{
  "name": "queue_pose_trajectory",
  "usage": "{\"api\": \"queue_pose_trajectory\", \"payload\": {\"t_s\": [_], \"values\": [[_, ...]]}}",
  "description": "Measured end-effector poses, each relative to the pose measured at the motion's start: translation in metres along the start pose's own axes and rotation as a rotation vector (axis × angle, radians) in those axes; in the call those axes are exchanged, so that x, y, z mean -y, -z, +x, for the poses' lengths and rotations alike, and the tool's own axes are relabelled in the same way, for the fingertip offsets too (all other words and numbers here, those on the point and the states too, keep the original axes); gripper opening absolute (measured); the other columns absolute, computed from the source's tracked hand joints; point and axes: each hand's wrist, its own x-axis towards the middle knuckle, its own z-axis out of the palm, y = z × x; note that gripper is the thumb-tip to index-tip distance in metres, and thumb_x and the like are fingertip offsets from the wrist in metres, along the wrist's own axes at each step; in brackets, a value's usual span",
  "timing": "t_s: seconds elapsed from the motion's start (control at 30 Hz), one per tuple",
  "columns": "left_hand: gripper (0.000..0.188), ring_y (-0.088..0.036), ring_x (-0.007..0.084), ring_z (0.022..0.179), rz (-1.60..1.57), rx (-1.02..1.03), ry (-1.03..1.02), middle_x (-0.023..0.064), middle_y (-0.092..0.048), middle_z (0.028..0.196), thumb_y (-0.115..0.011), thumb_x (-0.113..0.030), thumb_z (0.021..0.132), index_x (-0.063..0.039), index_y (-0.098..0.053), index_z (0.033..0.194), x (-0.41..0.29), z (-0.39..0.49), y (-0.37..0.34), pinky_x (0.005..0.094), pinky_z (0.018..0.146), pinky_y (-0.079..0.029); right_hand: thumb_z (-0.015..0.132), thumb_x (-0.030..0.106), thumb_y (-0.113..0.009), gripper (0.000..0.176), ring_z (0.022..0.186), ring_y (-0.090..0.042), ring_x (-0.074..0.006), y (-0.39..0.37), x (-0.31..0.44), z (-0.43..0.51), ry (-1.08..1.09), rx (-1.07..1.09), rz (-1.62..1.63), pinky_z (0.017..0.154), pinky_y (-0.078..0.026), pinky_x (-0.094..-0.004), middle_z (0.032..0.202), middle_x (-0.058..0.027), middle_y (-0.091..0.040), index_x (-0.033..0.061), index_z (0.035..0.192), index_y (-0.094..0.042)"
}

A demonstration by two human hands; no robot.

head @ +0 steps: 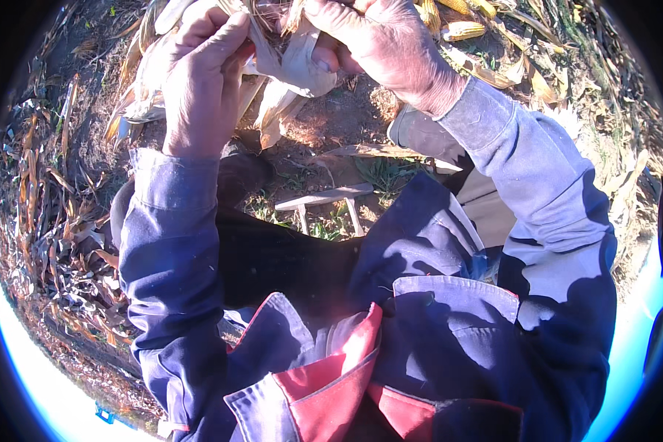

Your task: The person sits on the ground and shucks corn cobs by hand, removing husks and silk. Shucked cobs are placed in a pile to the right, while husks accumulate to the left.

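At the top edge of the view, my left hand [204, 72] pinches pale dry corn husk between thumb and fingers. My right hand [384, 50] is curled around the other side of the same corn husk [304, 66], whose peeled leaves hang down between both hands. Whether an ear sits inside the husk cannot be seen, since the fingers and the picture's rim hide it. Beyond my right hand lie several bare yellow corn ears [463, 31]. More loose pale husks [146, 94] lie beside and beneath my left hand.
Between my legs, a small weathered wooden frame [325, 196] with two slats rests on soil and grass. A shoe [414, 130] is near my right forearm. Dry stalks and leaves [61, 221] cover the ground at left, with more leaf litter [613, 110] at right.
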Motion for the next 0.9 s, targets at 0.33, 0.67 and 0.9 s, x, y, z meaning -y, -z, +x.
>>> {"api": "queue_pose_trajectory", "payload": {"t_s": [0.33, 0.67, 0.9], "values": [[0.018, -0.058, 0.0188, 0.091, -0.721, 0.182, 0.227, 0.0057, -0.059, 0.094, -0.044, -0.015, 0.104, -0.001, -0.056, 0.104, 0.017, 0.023, 0.029, 0.0386, 0.095, -0.049, 0.106, 0.035, -0.05, 0.028, 0.068, -0.053, -0.005, -0.001, 0.018, -0.004, -0.539, 0.046, 0.241, 0.055, -0.042, -0.0193, 0.081, 0.0028, -0.06, 0.0106, 0.096, -0.061], [0.014, -0.047, 0.0103, 0.069, -0.43, -0.242, 0.134, -0.0024, -0.047, 0.08, -0.046, -0.015, 0.101, -0.005, -0.05, 0.093, 0.042, 0.028, 0.057, 0.0318, 0.078, -0.048, 0.104, 0.036, -0.05, 0.022, 0.055, -0.045, -0.0045, 0.023, 0.037, -0.007, -0.614, -0.202, 0.413, 0.04, -0.031, -0.0197, 0.071, 0.0064, -0.049, 0.0167, 0.094, -0.055], [0.028, -0.054, 0.014, 0.081, -0.116, -0.558, 0.188, 0.0004, -0.054, 0.093, -0.047, -0.019, 0.099, -0.005, -0.054, 0.122, 0.077, 0.034, 0.099, 0.0327, 0.07, -0.05, 0.104, 0.033, -0.048, 0.025, 0.048, -0.045, -0.0058, 0.055, 0.058, -0.014, -0.443, -0.3, 0.384, 0.036, -0.03, -0.0208, 0.066, 0.0069, -0.046, 0.0149, 0.089, -0.054]]}}
